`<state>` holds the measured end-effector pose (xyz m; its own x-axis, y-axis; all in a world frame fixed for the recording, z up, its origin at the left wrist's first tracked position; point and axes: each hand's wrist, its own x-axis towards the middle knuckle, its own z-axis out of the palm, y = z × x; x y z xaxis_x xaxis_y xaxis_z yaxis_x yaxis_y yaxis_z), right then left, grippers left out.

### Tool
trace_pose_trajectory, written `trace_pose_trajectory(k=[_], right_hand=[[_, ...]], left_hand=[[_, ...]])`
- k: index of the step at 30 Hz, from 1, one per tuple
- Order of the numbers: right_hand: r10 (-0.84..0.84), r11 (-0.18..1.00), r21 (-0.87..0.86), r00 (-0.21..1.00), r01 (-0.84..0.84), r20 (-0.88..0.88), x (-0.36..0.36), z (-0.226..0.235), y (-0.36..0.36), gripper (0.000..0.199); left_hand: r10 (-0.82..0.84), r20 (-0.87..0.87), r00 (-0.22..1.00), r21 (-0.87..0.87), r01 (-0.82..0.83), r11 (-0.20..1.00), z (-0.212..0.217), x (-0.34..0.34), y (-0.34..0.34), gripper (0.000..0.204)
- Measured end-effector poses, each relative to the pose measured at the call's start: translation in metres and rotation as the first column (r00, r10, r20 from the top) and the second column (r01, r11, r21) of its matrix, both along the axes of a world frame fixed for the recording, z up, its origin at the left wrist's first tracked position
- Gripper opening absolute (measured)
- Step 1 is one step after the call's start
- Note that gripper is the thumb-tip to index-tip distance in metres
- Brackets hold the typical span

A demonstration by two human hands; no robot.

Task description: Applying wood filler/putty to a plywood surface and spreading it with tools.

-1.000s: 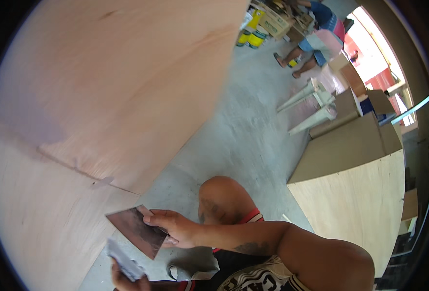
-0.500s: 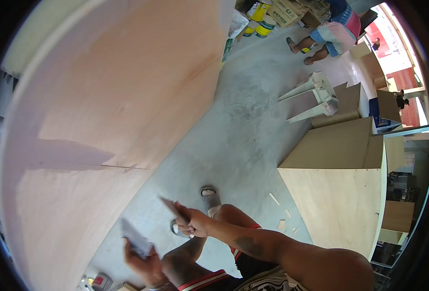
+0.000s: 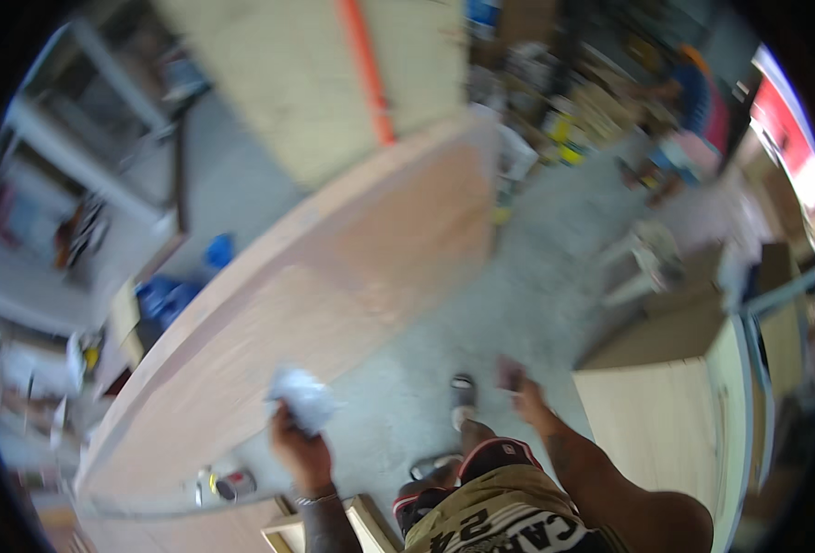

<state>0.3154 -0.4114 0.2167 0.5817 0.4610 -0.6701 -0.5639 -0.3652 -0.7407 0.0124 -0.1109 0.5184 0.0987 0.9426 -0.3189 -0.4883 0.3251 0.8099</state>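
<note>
My left hand [image 3: 301, 453] is closed on a pale grey-white flat piece [image 3: 304, 400], which sticks up beyond the fingers; motion blur hides its exact kind. Off to the right, my right hand [image 3: 531, 404] grips a small reddish-brown flat piece [image 3: 510, 373], also smeared. In front of both hands stands a large pinkish plywood panel [image 3: 361, 286] with a curved upper edge. Neither held piece appears to touch it.
At right stands a pale plywood cabinet [image 3: 652, 419]; beyond it is a whitish stool-like object [image 3: 643, 263]. A person [image 3: 693, 129] bends at the far right. Cans [image 3: 234, 484] and a wooden frame [image 3: 368, 521] lie near my left arm.
My view has swung up and left, bringing the panel's top edge and the space behind it into sight. My hands have moved farther apart, each still holding its piece.
</note>
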Motion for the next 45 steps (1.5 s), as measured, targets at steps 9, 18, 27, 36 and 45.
trace_pose_trajectory(k=[9,18,27,36,45], right_hand=[[-0.130,0.989,0.094,0.960,0.110,0.246,0.058,0.030,-0.110,0.057],[0.449,0.893,-0.134,0.870,-0.430,0.202,0.005,0.027,0.002,0.053],[0.746,0.662,-0.267,0.652,-0.700,0.139,-0.329,0.158,0.279,0.040],[0.847,0.131,-0.011,0.118,-0.991,-0.518,-0.618,0.159,0.263,0.033],[0.869,-0.227,0.331,-0.344,-0.916,-0.356,-0.764,0.298,0.367,0.029]], left_hand=[[0.273,-0.051,0.961,-0.323,-0.274,0.906,-0.015,-0.154,-0.203,0.023],[0.915,-0.145,0.377,-0.485,-0.833,0.266,-0.084,-0.340,-0.402,0.009],[0.984,0.124,-0.126,-0.510,-0.859,-0.046,-0.094,-0.370,-0.436,0.009],[0.988,0.156,0.001,-0.690,-0.715,0.110,-0.087,-0.360,-0.319,0.010],[0.965,0.111,-0.238,-0.263,-0.943,-0.202,0.044,-0.494,-0.145,0.025]])
